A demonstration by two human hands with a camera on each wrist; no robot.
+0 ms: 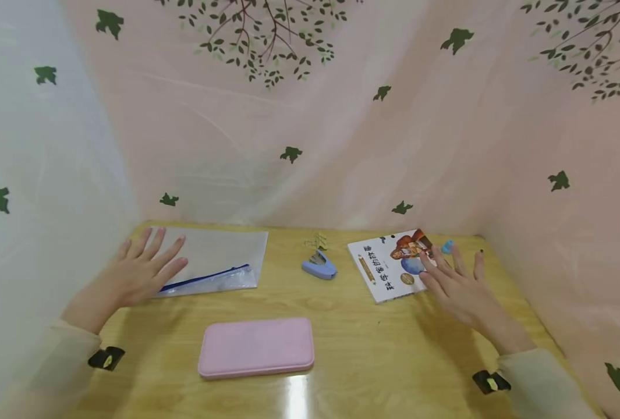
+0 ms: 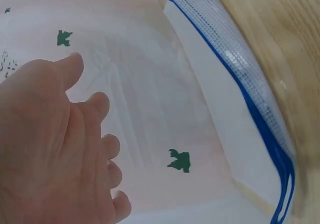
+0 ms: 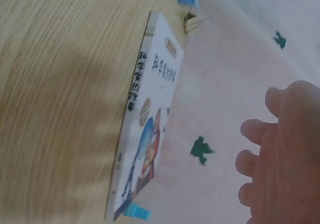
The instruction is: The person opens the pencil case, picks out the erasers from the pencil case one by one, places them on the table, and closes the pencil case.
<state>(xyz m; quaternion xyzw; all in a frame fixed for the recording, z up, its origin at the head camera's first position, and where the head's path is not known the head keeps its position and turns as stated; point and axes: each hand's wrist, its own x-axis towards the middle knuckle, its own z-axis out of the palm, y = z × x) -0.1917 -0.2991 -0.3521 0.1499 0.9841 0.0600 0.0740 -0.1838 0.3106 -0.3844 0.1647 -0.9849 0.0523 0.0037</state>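
Note:
My left hand (image 1: 144,270) hovers with spread fingers over the left end of a clear zip pouch (image 1: 226,247), which has a blue zipper (image 2: 232,77) along its near side. White paper seems to lie inside the pouch. My right hand (image 1: 461,291) is held above the lower right part of a white book (image 1: 378,267) with a picture cover, fingers spread and holding nothing. Behind those fingertips sits a small light-blue object (image 1: 447,247), also visible at the book's end in the right wrist view.
A pink case (image 1: 257,348) lies at the front of the wooden table (image 1: 362,372). A blue stapler (image 1: 320,266) rests mid-table, with a gold binder clip (image 1: 320,241) behind it. Pale cloth (image 1: 226,145) with leaf prints hangs at the back and sides.

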